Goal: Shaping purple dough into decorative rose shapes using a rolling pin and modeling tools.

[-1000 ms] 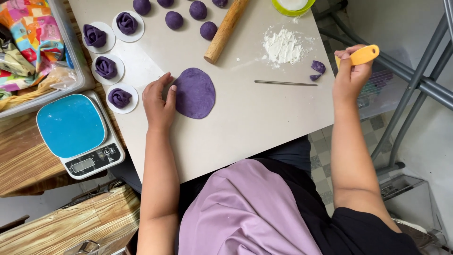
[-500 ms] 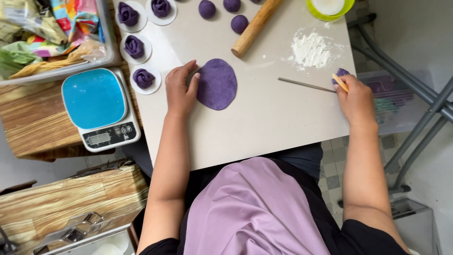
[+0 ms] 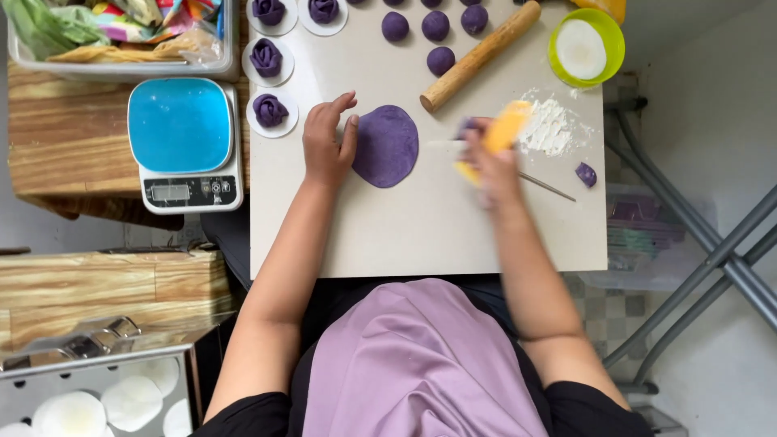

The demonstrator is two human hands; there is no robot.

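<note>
Small grey scale screen [image 3: 171, 192]; colourful packets [image 3: 154, 20] in tray.

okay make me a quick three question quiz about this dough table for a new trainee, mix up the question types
1. True or false: the left hand rests at the edge of the flat purple dough disc.
2. What does the right hand hold? A) yellow scraper B) wooden rolling pin C) green bowl
3. Fill in: the kitchen scale has a ___ top.

Key: 1 true; 2 A; 3 blue.
</note>
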